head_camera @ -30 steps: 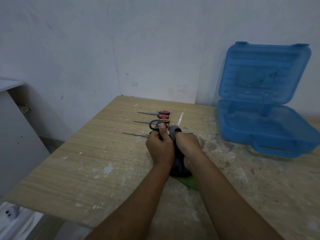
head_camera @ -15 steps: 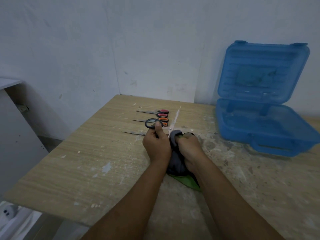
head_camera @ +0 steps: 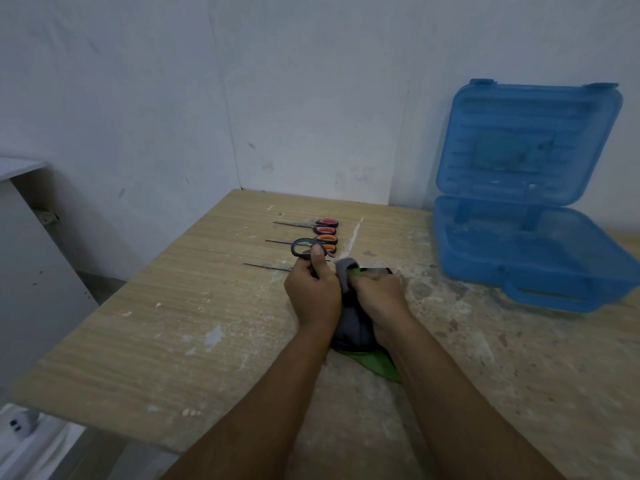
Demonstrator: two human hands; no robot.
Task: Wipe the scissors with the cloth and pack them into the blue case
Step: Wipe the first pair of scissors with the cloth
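Observation:
My left hand point(head_camera: 313, 291) grips the black-handled scissors point(head_camera: 300, 246) by the handle, thumb beside the loop. The blade point(head_camera: 352, 238) sticks out past the cloth toward the far wall. My right hand point(head_camera: 379, 295) grips the grey and green cloth point(head_camera: 353, 332), bunched round the lower part of the blade. Three more scissors lie in a row on the table beyond my hands: a red-handled pair point(head_camera: 323, 226), an orange-handled pair point(head_camera: 325, 241) and one whose blade point(head_camera: 266, 266) alone shows. The blue case point(head_camera: 540, 254) stands open at the right, its tray showing nothing inside.
The wooden table point(head_camera: 173, 323) is marked with white paint or plaster. Its left edge drops to the floor beside a grey cabinet point(head_camera: 31, 258). A white wall stands close behind the table. A white power strip point(head_camera: 19, 422) lies below at the lower left.
The cloth and my right hand have slid back toward me along the blade, so more bare blade shows past the cloth. My left hand keeps its hold on the handle.

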